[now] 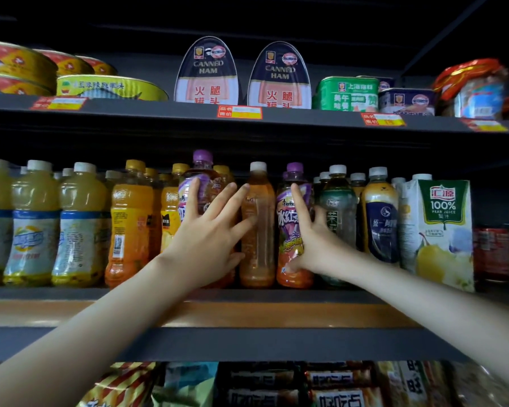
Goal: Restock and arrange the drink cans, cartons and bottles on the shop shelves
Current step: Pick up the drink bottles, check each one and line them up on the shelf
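The middle shelf (188, 293) holds a row of drink bottles. My left hand (209, 233) lies flat with its fingers spread over the front of a purple-capped bottle (202, 171), and its fingertips touch the amber tea bottle (259, 230) beside it. My right hand (312, 242) grips a second purple-capped iced tea bottle (290, 221), forefinger up along its label and thumb near its base. Both bottles stand upright on the shelf. The lower half of the left purple-capped bottle is hidden by my hand.
Left of my hands stand orange juice bottles (130, 227) and pale yellow drink bottles (33, 227). To the right are a green tea bottle (337, 210), a dark-labelled bottle (379, 224), a pear juice carton (441, 230) and cans (492, 254). Canned ham (207, 74) and tins sit above, snack packs below.
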Tool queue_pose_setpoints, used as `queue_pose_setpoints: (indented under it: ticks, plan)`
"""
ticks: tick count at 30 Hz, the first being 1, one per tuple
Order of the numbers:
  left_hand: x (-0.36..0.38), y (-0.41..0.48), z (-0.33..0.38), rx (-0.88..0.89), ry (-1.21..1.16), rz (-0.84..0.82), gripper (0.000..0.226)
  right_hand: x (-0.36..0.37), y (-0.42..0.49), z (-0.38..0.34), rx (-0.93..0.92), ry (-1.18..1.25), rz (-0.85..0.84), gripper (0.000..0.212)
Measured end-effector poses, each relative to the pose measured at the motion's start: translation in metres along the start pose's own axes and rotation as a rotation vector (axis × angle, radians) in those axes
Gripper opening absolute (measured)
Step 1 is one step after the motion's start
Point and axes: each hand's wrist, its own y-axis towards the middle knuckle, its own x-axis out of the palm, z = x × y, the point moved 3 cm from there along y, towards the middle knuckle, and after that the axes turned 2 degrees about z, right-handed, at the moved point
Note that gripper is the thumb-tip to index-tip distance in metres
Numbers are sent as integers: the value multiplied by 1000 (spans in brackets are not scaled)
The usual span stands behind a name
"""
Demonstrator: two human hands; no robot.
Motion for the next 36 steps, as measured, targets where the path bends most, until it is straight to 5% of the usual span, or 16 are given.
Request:
queue_pose_setpoints:
  ticks: [7, 12, 18, 22, 27, 31, 36]
  plan:
    - [-4, -15, -20, -34, -59, 36, 68, 11, 15, -2, 43, -91, 27, 138]
    - [-11, -23, -33, -285, -213, 88, 73, 15, 26, -4, 83, -89, 20, 136]
    - [-5, -28, -33, -512, -682, -327, 114, 19, 32, -2, 71, -140, 6, 136]
    - [0, -29, -37, -588, -927, -241, 125, 8, 22, -2, 63, -128, -19, 120]
    - [-13, -26, -26, -553, -1088, -133, 123, -13, -26, -32, -236, 161, 190, 82]
    - [-24, -11, -1, -436, -1166, -57, 121, -8, -42, -48, -398, 491, 76, 90]
    - [-22, 16, 24, -330, -1274, -149, 123, -17, -39, -32, -400, 531, 42, 105]
